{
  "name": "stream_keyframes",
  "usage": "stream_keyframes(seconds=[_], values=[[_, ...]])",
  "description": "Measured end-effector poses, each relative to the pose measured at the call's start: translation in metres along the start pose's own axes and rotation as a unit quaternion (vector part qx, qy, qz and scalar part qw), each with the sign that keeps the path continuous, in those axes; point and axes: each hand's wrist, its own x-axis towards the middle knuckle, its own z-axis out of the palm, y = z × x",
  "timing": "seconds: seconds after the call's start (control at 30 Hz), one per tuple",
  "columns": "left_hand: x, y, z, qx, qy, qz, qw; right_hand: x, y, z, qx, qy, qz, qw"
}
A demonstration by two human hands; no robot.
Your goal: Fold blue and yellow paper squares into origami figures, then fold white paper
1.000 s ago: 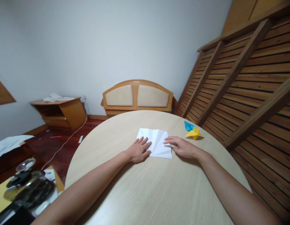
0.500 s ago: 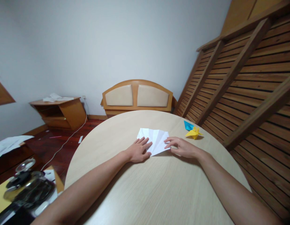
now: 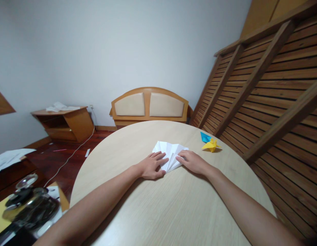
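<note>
A creased white sheet of paper [image 3: 171,148] lies on the round table, its folds fanning out from the near edge. My left hand [image 3: 152,166] rests flat on the paper's left part with the fingers spread. On the other side, my right hand [image 3: 193,162] grips the right part, its fingers curled over the paper and its thumb mostly hidden. Beyond the right hand sit a yellow folded paper bird [image 3: 212,146] and, just behind it, a blue folded paper piece [image 3: 205,137].
The pale wooden table [image 3: 158,212] has a rounded edge. A slatted wooden frame [image 3: 265,99] leans along its right side. At lower left, a glass pot [image 3: 38,210] stands on a cluttered surface. Behind the table is a headboard [image 3: 149,92].
My right hand has moved slightly left, and the paper's right part has bunched inward with sharper folds. My left hand stays spread on the paper.
</note>
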Motion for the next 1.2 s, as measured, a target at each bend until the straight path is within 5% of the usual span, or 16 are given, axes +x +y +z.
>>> stream_keyframes(seconds=[0.27, 0.6, 0.87, 1.2], values=[[0.002, 0.003, -0.002, -0.005, 0.005, 0.024, 1.0, 0.003, -0.001, 0.009, -0.094, 0.032, 0.033, 0.995], [0.002, 0.007, -0.005, -0.012, -0.003, 0.041, 0.999, 0.002, 0.005, 0.019, -0.071, 0.057, 0.039, 0.995], [0.002, 0.008, -0.009, -0.004, 0.003, 0.05, 0.999, 0.002, -0.001, 0.016, -0.057, 0.035, -0.031, 0.997], [0.004, 0.013, -0.014, 0.031, 0.039, 0.03, 0.998, 0.0, -0.01, 0.023, -0.068, -0.014, 0.006, 0.998]])
